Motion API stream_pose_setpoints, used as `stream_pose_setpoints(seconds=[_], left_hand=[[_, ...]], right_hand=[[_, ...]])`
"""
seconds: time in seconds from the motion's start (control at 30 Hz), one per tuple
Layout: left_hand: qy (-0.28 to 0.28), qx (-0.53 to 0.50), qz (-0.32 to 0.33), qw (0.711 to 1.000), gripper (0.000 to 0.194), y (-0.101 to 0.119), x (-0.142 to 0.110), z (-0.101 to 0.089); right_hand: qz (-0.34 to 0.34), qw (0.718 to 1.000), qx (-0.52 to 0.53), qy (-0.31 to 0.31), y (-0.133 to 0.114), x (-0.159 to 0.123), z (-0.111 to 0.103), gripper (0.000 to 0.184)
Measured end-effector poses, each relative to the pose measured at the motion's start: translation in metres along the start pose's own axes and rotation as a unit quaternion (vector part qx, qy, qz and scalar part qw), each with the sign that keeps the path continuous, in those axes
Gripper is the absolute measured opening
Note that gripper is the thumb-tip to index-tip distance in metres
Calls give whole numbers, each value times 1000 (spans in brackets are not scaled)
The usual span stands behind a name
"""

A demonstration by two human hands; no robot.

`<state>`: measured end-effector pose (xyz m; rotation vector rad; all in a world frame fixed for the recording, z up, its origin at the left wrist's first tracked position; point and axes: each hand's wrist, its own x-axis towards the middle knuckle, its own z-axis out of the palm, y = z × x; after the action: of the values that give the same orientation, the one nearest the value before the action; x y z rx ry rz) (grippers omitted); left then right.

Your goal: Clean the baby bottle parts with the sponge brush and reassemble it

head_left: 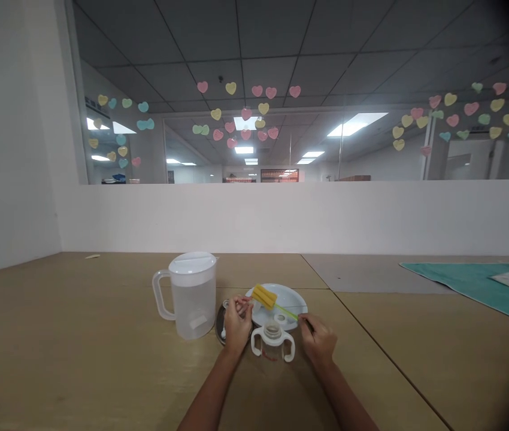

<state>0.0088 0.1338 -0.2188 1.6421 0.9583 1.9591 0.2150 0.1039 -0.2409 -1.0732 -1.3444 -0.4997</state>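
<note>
Nearest you on the tan tabletop [102, 371], the clear bottle with a white two-handled collar [273, 333] stands upright between your forearms, mouth up, probably to leave both hands easy access. Your right hand [318, 340] has its fingers closed round the thin green handle of the yellow sponge-headed brush [264, 296], apparently gripping far from the sponge for reach. Your left hand [238, 323] seems to pinch a small pale translucent piece [255, 306] beside the sponge; its outline is unclear. A dark round tray [219, 326] lies partly under that hand, with the lidded translucent plastic pitcher [194, 302] to its left. Farther, the white round plate [297, 297] sits beneath the brush, perhaps to catch drips.
</note>
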Motion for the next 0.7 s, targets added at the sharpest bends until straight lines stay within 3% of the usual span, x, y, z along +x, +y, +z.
stream_pose_setpoints(seconds=[0.17, 0.33, 0.53, 0.7], left_hand=[[30, -9, 5, 999, 25, -1, 2, -1], [43, -3, 19, 999, 23, -1, 3, -3], [53, 19, 23, 998, 24, 0, 3, -3], [59, 36, 31, 997, 23, 1, 3, -5]], right_hand=[[34, 999, 16, 26, 2, 2, -1, 35], [-9, 999, 41, -2, 0, 3, -3, 32], [4, 999, 21, 36, -1, 5, -6, 31], [-32, 999, 27, 2, -2, 4, -5, 30]])
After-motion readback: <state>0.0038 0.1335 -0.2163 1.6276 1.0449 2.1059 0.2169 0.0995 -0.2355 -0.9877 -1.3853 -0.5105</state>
